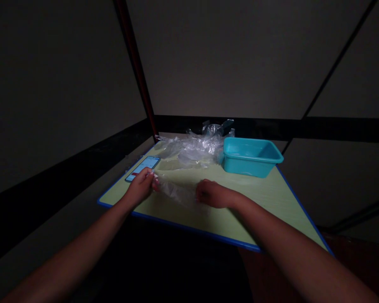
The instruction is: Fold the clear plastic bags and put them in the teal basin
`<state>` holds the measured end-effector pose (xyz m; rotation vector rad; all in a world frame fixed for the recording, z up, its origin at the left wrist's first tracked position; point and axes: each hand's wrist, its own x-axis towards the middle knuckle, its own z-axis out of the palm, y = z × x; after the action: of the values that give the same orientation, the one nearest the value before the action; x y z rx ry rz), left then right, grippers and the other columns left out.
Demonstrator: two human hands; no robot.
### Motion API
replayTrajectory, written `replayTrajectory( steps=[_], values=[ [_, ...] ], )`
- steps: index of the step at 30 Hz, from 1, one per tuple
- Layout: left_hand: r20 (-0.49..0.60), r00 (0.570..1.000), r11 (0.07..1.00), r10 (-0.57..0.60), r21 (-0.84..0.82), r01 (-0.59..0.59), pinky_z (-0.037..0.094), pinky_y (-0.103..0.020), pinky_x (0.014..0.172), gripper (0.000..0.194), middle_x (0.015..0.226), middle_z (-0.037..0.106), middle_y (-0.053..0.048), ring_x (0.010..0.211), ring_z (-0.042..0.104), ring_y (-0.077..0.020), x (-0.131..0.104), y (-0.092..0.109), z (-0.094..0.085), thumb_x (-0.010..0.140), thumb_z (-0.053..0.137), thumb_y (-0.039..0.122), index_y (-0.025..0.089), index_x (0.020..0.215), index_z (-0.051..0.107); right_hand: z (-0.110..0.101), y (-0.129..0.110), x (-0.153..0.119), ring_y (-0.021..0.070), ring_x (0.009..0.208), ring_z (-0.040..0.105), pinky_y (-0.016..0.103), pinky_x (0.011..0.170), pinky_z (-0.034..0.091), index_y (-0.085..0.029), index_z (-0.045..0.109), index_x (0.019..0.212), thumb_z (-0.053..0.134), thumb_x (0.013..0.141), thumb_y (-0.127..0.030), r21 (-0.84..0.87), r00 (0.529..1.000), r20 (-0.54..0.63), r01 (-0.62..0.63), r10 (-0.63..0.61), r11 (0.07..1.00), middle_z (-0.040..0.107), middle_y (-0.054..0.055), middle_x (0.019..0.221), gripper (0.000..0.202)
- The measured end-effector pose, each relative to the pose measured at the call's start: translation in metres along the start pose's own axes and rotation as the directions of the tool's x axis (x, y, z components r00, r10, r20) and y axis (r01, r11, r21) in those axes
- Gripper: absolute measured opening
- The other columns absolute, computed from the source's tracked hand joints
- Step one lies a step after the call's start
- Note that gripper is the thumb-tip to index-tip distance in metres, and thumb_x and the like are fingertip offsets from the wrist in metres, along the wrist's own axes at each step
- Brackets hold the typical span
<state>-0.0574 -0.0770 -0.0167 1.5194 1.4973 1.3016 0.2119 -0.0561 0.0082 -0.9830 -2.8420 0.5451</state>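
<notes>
A clear plastic bag [176, 192] is stretched between my two hands, low over the front half of the table. My left hand [142, 184] pinches one end of it, close beside a phone [149, 162] with a lit screen. The other end is in the closed fingers of my right hand [213, 193], which is a little blurred. Farther back, a loose heap of crumpled clear plastic bags [196, 147] touches or nearly touches a turquoise plastic basin [251, 166] at the back right.
The pale yellow-green table [240, 214] has a blue edge strip. Behind it stands a grey panelled wall [227, 59] with a dark band, and another wall [60, 75] closes in on the left. The room is dim.
</notes>
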Motion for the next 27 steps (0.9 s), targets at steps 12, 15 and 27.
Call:
replayTrajectory(
  steps=[12,15,27],
  values=[
    [0.053,0.987,0.829,0.153,0.537,-0.157,0.035,-0.027,0.055,0.023,0.061,0.056,0.0,0.059,0.051,-0.0164,0.015,-0.004,0.003,0.08,0.042,0.037,0.02,0.067,0.049,-0.005,0.004,-0.001,0.0088,0.054,0.039,0.022,0.05,0.025,-0.013,0.068,0.077,0.054,0.085,-0.033,-0.017,0.976,0.015,-0.217,0.218,0.976,0.06,0.002,0.064,0.026],
    [0.061,0.989,0.8,0.137,0.581,-0.147,0.034,-0.027,0.056,0.024,0.061,0.056,-0.001,0.06,0.052,-0.0171,0.013,-0.002,-0.001,0.08,0.042,0.037,0.02,0.066,0.051,-0.008,0.005,-0.002,0.0099,0.056,0.041,0.022,0.051,0.026,-0.013,0.069,0.079,0.049,0.088,-0.033,-0.061,0.969,0.018,-0.245,0.246,0.968,0.063,0.004,0.069,0.03],
    [0.048,0.998,0.785,0.037,0.616,-0.059,0.032,-0.027,0.052,0.024,0.053,0.054,0.001,0.054,0.051,-0.017,0.009,0.001,-0.002,0.08,0.041,0.038,0.021,0.065,0.05,-0.015,0.012,-0.006,0.0097,0.06,0.046,0.02,0.055,0.031,-0.012,0.069,0.08,0.055,0.08,-0.023,0.017,0.97,0.125,-0.212,0.208,0.977,0.063,0.003,0.07,0.018]
  ],
)
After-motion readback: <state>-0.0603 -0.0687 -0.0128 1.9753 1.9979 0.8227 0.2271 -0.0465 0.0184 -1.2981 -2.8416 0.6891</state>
